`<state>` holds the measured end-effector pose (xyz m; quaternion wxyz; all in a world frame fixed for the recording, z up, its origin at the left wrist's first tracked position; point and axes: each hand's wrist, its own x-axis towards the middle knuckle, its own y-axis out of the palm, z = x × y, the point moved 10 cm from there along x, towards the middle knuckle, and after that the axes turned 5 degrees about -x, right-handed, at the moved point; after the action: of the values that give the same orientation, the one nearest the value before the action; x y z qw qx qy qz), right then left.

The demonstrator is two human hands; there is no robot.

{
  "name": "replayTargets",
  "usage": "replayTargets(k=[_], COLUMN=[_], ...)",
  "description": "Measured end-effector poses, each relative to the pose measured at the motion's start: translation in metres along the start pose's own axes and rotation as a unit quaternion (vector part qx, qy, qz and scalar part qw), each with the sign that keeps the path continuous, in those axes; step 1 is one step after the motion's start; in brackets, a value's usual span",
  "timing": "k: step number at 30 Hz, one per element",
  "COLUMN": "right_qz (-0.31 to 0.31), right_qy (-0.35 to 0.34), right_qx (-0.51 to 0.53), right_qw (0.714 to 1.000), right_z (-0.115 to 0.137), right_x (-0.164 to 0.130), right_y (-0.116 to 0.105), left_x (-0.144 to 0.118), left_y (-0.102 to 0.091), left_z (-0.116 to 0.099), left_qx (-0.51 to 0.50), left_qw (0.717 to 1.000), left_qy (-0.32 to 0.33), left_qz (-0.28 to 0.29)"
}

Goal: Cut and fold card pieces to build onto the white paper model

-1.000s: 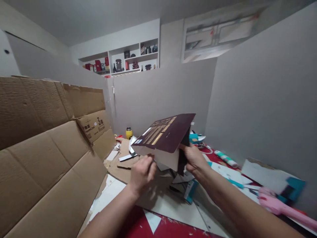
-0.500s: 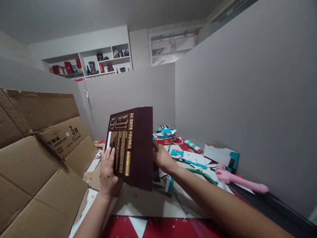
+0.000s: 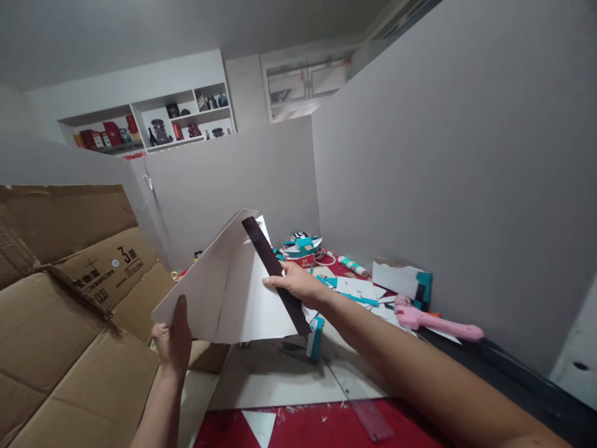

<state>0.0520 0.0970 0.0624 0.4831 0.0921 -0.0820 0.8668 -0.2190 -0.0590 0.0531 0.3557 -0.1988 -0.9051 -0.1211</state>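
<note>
A folded cardboard sheet (image 3: pixel 219 286) is held up over the table, its plain white inner side facing me. Along its right edge runs a dark maroon flap (image 3: pixel 273 264). My left hand (image 3: pixel 175 333) pinches the lower left corner, thumb on the white face. On the right edge, my right hand (image 3: pixel 298 283) grips the flap, with its thumb over the front. The printed maroon face is turned away. Below the sheet's right end stands a small teal-and-white piece of card (image 3: pixel 314 339).
Large brown cardboard boxes (image 3: pixel 60 348) fill the left. At right lie a pink-handled tool (image 3: pixel 438 323), white and teal scraps (image 3: pixel 357 289) and a green-and-white tube (image 3: pixel 353 266). A clear ruler (image 3: pixel 368 417) crosses the white board (image 3: pixel 265 379) on the red table (image 3: pixel 298 429).
The cardboard has been turned from its printed maroon face to its white inside and spread open. My left hand has moved left and down with its edge. The view has shifted slightly right.
</note>
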Motion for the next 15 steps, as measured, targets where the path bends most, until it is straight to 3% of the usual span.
replayTargets(k=[5,10,15], right_qz=[0.058,0.058,-0.009], right_qy=[0.013,0.037,0.002], right_qx=[-0.015,-0.032,-0.058], right_qw=[0.998,0.997,0.998], right_z=[0.003,0.003,0.013], right_x=[-0.004,-0.007,-0.012], right_y=[0.012,0.013,0.006], left_x=[-0.007,-0.021,-0.02], left_y=[0.008,0.014,0.013], left_z=[-0.02,-0.051,-0.054], left_qx=[0.018,0.096,0.122], left_qw=[0.991,0.935,0.924], left_qy=[0.12,0.331,0.356], left_qz=[0.06,0.087,0.075])
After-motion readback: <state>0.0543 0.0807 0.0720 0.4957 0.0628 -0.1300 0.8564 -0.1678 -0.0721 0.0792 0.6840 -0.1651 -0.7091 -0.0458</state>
